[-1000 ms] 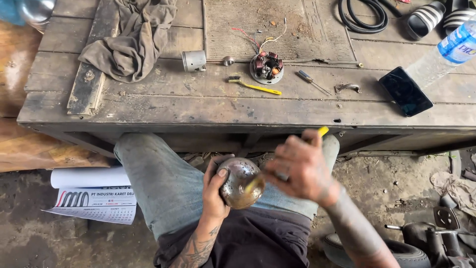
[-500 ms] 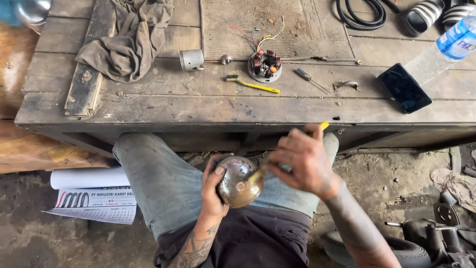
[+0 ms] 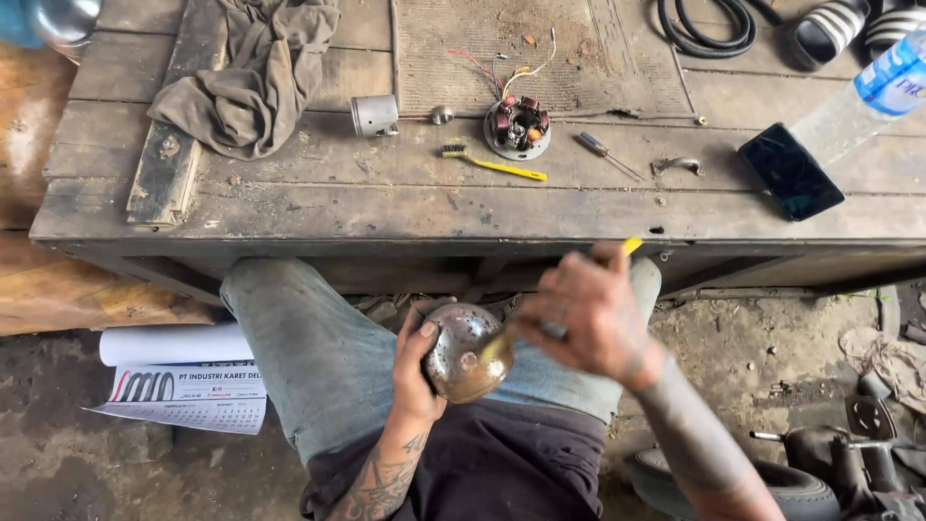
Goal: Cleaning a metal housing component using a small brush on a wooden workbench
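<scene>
My left hand [image 3: 415, 362] grips a round, bowl-shaped metal part [image 3: 465, 352] over my lap, its hollow side facing up. My right hand [image 3: 590, 314] holds a thin yellow-handled brush [image 3: 630, 247] whose tip reaches into the metal part. Both hands sit just below the front edge of the wooden workbench [image 3: 289, 207]. On the bench lie a stator coil with coloured wires [image 3: 518, 126], a second yellow brush [image 3: 492, 164], a small metal cylinder [image 3: 374, 115] and a screwdriver [image 3: 606, 154].
A grey rag [image 3: 249, 72] and a wooden plank [image 3: 166, 166] lie at the bench's left. A black phone [image 3: 790, 171], a plastic bottle [image 3: 868, 92] and black hose [image 3: 704, 24] are at the right. A rolled paper [image 3: 178, 371] lies on the floor.
My right hand has shifted slightly with the brush, its tip working against the metal part. My left hand still holds the part in the same place.
</scene>
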